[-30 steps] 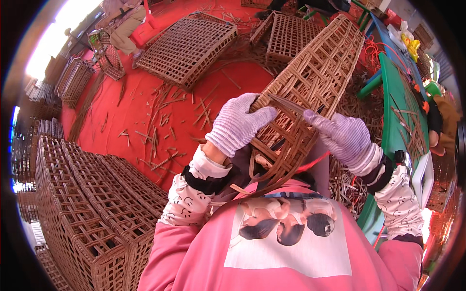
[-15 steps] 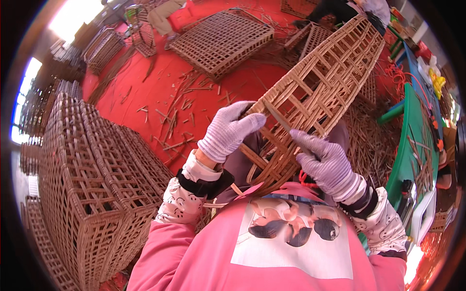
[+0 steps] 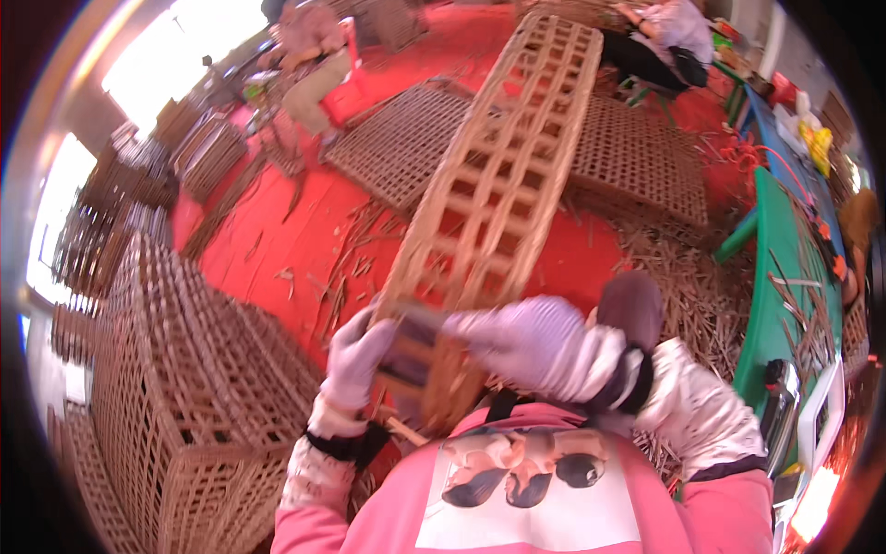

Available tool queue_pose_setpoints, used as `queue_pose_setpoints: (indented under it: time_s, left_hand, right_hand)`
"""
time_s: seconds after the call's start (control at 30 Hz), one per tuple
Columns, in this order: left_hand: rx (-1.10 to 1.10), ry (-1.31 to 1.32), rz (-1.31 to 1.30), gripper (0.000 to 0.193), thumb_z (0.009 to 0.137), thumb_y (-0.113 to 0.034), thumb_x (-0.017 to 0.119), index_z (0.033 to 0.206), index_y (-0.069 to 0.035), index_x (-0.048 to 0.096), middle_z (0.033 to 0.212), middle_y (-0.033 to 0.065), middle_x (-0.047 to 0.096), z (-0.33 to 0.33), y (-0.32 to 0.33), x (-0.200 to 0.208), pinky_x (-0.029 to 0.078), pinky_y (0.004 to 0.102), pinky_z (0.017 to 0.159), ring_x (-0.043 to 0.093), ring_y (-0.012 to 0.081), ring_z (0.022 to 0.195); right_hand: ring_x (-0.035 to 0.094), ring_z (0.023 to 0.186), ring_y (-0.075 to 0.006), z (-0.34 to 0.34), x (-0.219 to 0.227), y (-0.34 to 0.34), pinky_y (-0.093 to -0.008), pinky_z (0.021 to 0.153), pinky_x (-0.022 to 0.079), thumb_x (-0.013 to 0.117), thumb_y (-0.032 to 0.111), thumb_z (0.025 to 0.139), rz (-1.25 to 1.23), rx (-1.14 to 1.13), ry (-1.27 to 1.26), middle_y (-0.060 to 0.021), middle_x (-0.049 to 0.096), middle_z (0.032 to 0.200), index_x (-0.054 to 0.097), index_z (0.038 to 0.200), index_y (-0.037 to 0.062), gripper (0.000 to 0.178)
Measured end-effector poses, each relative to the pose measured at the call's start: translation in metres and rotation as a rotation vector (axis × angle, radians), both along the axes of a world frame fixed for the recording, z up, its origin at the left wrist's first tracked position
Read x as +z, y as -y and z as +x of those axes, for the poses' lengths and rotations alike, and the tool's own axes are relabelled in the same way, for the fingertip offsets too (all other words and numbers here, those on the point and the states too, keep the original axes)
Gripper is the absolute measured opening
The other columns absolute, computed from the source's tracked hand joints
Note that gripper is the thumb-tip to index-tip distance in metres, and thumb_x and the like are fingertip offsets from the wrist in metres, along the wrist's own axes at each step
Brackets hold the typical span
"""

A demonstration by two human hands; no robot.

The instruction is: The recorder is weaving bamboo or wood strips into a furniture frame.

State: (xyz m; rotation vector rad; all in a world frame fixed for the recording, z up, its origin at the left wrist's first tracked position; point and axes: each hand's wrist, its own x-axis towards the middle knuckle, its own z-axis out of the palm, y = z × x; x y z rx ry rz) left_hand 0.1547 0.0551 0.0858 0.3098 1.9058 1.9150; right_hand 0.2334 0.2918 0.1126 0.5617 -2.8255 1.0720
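A long brown wicker panel, woven in an open grid, slants up and away from my lap toward the far side. My left hand, in a pale striped glove, grips its left edge near the close end. Across that end reaches my right hand, gloved alike and smeared by motion, with its closed fingers pointing left at the weave. Half a second ago this hand held a narrow grey knife; the blade cannot be made out now. The panel's nearest part is blurred and partly covered by the hands.
Stacked wicker baskets stand at my left. Wicker grids lie on the red floor among scattered strips. A green bench with strips and tools runs along the right. Two people sit at the far side.
The panel has swung leftward and now points more directly away from me. My left hand moved left and nearer; my right hand moved left and nearer, across the panel's close end.
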Motion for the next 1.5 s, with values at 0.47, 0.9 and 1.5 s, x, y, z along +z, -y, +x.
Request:
queue_pose_setpoints:
  time_s: [0.47, 0.9, 1.5]
  left_hand:
    - [0.042, 0.455, 0.505, 0.024, 0.086, -0.028, 0.056, 0.089, -0.004, 0.058, 0.075, 0.0050, 0.057, -0.029, -0.242, -0.009, 0.044, 0.0304, 0.061, 0.053, 0.0162, 0.066]
    - [-0.450, 0.303, 0.080, 0.037, 0.088, -0.014, 0.059, 0.120, 0.001, 0.052, 0.116, 0.0125, 0.056, -0.027, -0.214, -0.035, 0.041, 0.0301, 0.098, 0.057, 0.0208, 0.103]
    - [-0.071, 0.368, 0.643, 0.021, 0.087, -0.027, 0.059, 0.095, -0.007, 0.059, 0.083, 0.0060, 0.060, -0.051, -0.265, -0.007, 0.053, 0.0366, 0.064, 0.059, 0.0191, 0.071]
  right_hand:
    - [0.056, 0.086, -0.0094, -0.079, 0.040, -0.103, -0.0235, 0.079, 0.045, 0.059, 0.009, 0.084, -0.744, -0.265, 0.359, -0.0042, 0.064, 0.099, 0.057, 0.117, 0.0007, 0.034]
    - [0.048, 0.068, -0.0106, 0.049, -0.098, -0.134, -0.0265, 0.064, 0.045, 0.073, 0.024, 0.077, -0.569, -1.084, 0.101, -0.0023, 0.053, 0.075, 0.050, 0.090, 0.0014, 0.036]
    - [0.058, 0.062, -0.0114, -0.081, -0.006, -0.246, -0.0276, 0.058, 0.047, 0.077, 0.030, 0.072, -0.591, -0.742, 0.416, -0.0043, 0.063, 0.073, 0.064, 0.094, 0.0001, 0.039]
